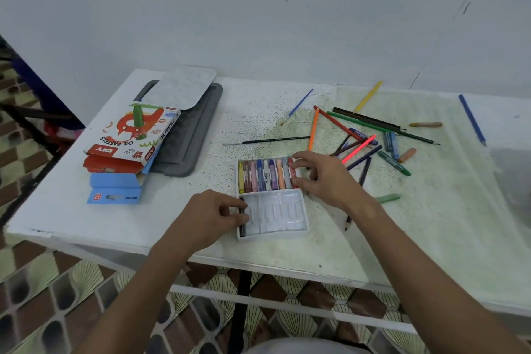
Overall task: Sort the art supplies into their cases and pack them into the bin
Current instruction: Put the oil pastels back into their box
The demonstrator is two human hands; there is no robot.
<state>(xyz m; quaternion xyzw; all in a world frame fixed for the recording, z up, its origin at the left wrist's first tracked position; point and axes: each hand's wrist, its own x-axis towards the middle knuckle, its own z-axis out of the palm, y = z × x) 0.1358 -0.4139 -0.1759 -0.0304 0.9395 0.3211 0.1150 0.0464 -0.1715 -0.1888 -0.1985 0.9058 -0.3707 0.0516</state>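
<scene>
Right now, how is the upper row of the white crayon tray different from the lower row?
The upper row is almost full of crayons standing side by side in many colours; the lower row is nearly bare, with one dark crayon at its left end. The right hand pinches a red crayon at the upper row; the left hand touches the lower row's left end. Both belong to one white tray.

Two hands point(209, 215), two cardboard boxes point(135, 135), one plastic tray point(273, 198), two paintbrushes point(267, 140), one grey bin point(186, 135)
</scene>
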